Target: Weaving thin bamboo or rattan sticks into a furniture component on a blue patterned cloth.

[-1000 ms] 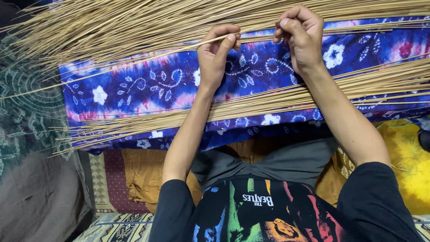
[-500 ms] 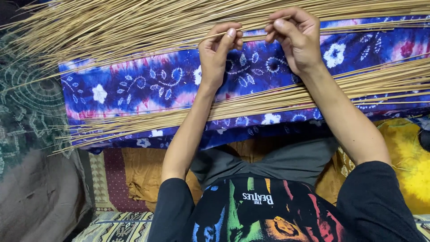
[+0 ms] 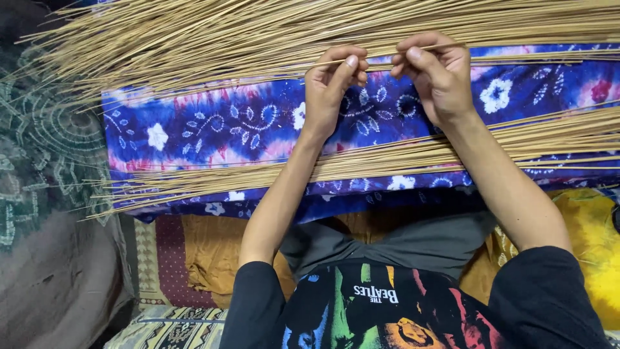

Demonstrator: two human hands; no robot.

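Left hand point(image 3: 330, 84) and right hand point(image 3: 434, 76), both pinched shut on one thin stick point(image 3: 381, 57), hold it level just above the blue cloth point(image 3: 219, 126), apart from the far pile point(image 3: 226, 39) and near pile point(image 3: 387, 161), apparently to single it out.

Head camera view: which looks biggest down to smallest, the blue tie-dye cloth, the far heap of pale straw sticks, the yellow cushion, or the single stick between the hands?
1. Far heap of pale straw sticks and blue tie-dye cloth: too alike to rank.
2. Yellow cushion, partly cut off.
3. Single stick pinched by left hand and right hand.
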